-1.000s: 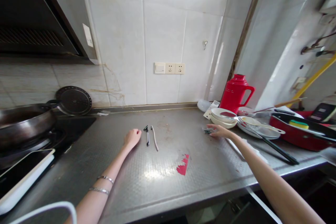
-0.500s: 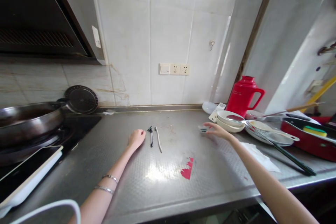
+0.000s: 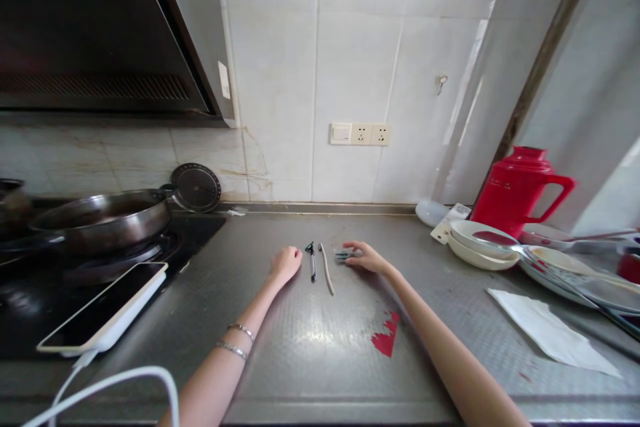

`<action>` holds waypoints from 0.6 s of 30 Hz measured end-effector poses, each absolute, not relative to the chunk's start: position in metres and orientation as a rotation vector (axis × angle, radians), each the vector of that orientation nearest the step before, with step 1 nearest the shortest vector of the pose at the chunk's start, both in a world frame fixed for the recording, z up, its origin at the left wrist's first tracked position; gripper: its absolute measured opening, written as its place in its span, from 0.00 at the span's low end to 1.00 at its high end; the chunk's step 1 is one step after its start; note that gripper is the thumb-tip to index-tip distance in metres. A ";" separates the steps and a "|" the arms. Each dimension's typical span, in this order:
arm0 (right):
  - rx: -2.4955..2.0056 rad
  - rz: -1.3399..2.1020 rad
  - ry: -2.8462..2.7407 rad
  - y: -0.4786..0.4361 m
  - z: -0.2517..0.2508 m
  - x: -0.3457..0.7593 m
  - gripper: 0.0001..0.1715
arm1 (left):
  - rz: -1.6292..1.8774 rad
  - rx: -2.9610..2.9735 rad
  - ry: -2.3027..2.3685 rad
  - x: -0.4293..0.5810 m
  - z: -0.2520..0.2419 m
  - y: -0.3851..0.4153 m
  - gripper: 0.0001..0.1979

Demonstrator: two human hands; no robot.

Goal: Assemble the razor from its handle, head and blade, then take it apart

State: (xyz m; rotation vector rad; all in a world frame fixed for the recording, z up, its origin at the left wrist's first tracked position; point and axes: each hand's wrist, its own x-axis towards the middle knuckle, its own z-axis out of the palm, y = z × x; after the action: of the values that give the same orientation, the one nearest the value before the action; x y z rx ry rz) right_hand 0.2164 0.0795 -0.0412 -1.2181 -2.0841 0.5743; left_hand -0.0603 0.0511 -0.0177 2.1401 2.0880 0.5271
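My left hand (image 3: pixel 287 264) rests on the steel counter, loosely fisted, with no object showing in it. Just right of it lies a razor (image 3: pixel 313 263) with a dark head and a pale handle. Beside the razor is a slim, slightly bent white stick (image 3: pixel 327 270) with a dark far end, perhaps a toothbrush. My right hand (image 3: pixel 367 257) is to the right of these, its fingers closed on a small clear piece with dark stripes (image 3: pixel 342 255), whose kind I cannot make out. That piece is low over or on the counter.
A torn red patch (image 3: pixel 386 335) marks the counter nearer me. On the right stand bowls (image 3: pixel 480 253), a red thermos (image 3: pixel 523 190) and a white paper sheet (image 3: pixel 553 332). At left are a pan (image 3: pixel 107 223) on the stove and a phone (image 3: pixel 107 310) with a white cable.
My right hand has come left with the small clear piece, from near the bowls to beside the white stick. The view has turned left. My left hand stays by the razor.
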 end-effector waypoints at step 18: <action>-1.242 0.549 -2.117 0.078 -0.045 0.206 0.27 | 0.505 2.159 2.097 -0.060 -0.020 0.050 0.17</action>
State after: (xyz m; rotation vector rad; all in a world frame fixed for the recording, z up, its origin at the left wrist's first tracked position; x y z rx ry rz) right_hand 0.2065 0.0783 -0.0450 -1.2425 -2.1174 0.5490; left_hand -0.0595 0.0502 -0.0196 2.1586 2.0970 0.5047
